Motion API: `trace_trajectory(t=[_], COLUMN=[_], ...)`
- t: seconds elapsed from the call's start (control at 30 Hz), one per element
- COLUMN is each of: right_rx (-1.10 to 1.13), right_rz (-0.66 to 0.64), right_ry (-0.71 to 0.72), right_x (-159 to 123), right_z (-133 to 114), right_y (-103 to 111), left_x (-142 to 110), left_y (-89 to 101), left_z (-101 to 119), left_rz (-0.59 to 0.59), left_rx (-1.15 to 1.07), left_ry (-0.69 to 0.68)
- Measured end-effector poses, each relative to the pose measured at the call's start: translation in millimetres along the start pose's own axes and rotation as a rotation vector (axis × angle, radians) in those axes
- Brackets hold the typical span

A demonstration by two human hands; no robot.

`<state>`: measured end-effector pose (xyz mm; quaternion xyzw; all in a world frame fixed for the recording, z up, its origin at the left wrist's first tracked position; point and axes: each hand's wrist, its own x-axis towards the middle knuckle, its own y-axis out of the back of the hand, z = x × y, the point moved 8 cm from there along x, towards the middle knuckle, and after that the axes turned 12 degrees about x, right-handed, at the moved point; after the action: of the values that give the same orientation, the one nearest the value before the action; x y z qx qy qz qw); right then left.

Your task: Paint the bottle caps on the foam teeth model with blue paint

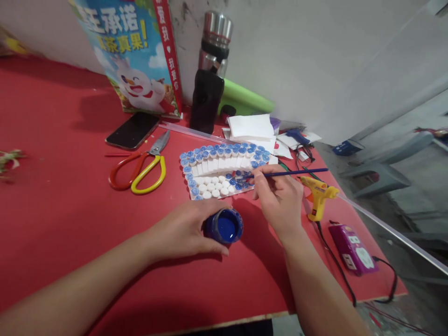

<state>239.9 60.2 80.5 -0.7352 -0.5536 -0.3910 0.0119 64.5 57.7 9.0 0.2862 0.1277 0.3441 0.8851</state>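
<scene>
My left hand (196,228) is wrapped round a small jar of dark blue paint (227,226) on the red table. My right hand (278,196) pinches a thin blue paintbrush (294,172), its tip pointing left over a craft piece. That craft piece (210,188) is built of small white round pieces standing on a flat base. Light blue tops run along its back and left edges, and several dark blue ones lie close to the brush tip. A group at the front is white. My right fingers hide part of its right side.
Left of the craft piece lie scissors (149,186) and a phone (133,130). Behind stand a printed bag (140,60), a black bottle (207,100) and a steel flask (217,32). On the right are a yellow glue gun (318,198), a purple power box (353,249), cords and the table edge.
</scene>
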Motion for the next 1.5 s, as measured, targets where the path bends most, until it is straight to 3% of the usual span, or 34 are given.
trace_trajectory(t=[0.2, 0.47, 0.8, 0.9, 0.97, 1.07, 1.1, 1.2, 1.3, 1.5], right_rx=[0.024, 0.066, 0.103, 0.107, 0.103, 0.099, 0.096, 0.088, 0.079, 0.070], right_rz=[0.052, 0.030, 0.041, 0.052, 0.056, 0.047, 0.042, 0.037, 0.039, 0.055], right_ry=[0.002, -0.022, -0.044, -0.046, -0.041, -0.033, -0.032, -0.020, -0.011, -0.018], right_x=[-2.5, -0.3, -1.3, -0.3, 0.6, 1.8, 2.0, 2.1, 1.9, 1.7], right_z=[1.3, 5.3, 6.9, 6.7, 5.7, 4.3, 4.1, 2.5, 0.7, 1.3], right_y=[8.3, 3.2, 3.6, 5.3, 6.1, 5.5, 5.0, 3.9, 3.8, 6.8], left_x=[-0.2, -2.1, -4.6, -8.4, -10.6, -12.3, -7.6, 19.6, 48.8, 78.6], left_y=[0.6, 2.4, 3.8, 16.2, 35.6, 81.5, 89.3, 95.4, 86.6, 64.2], left_z=[-0.5, -6.1, -4.2, -2.5, -0.5, 5.2, 10.6, 17.0, 17.3, 7.2], left_rz=[0.012, -0.004, 0.002, 0.095, 0.216, 0.518, 0.523, 0.391, 0.280, 0.252], left_rx=[0.008, 0.140, 0.066, 0.089, 0.122, 0.224, 0.300, 0.470, 0.532, 0.722], left_ry=[0.000, 0.061, 0.089, 0.024, -0.025, -0.096, -0.158, -0.261, -0.333, -0.338])
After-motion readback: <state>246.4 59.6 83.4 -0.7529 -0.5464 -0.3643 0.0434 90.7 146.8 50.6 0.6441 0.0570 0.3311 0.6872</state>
